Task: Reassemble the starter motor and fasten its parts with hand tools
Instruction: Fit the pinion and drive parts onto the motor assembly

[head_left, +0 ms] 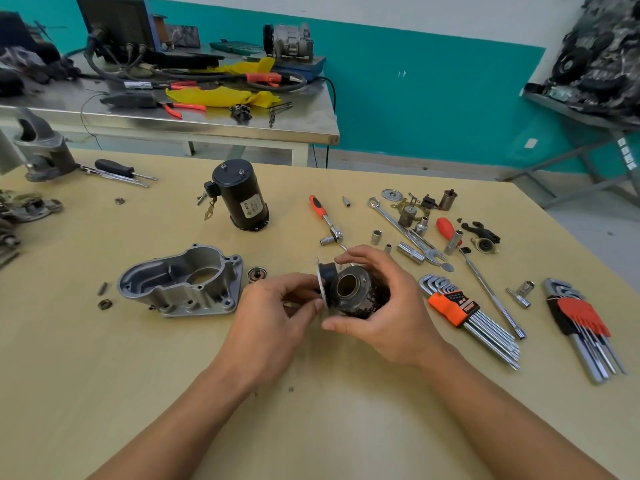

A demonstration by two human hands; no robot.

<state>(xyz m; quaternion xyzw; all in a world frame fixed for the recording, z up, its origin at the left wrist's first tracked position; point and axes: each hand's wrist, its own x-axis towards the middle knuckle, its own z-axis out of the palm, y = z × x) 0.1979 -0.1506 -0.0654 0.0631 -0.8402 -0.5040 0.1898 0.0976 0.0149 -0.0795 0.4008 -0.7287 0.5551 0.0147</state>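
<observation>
Two hands meet at the middle of the wooden table [104, 393]. The dark cylindrical coil [360, 292] is gripped by the curled fingers and thumb of the right hand [384, 306], with its bore turned toward the camera. The thin metal disc [321, 285] at the coil's 9 o'clock end is pinched by the left hand [273, 317].

Bare tabletop is available at 6 o'clock, around the forearms. From the coil, the aluminium housing [183, 282] lies at 9 o'clock, the black motor body [242, 195] at 11, the ratchet [323, 216] at 12 and the hex key set [453, 306] at 3. The table's far edge runs across at 12 o'clock; the near edge is cut off.

The coil's underside is hidden by the palm. Whether the disc is seated cannot be determined.
</observation>
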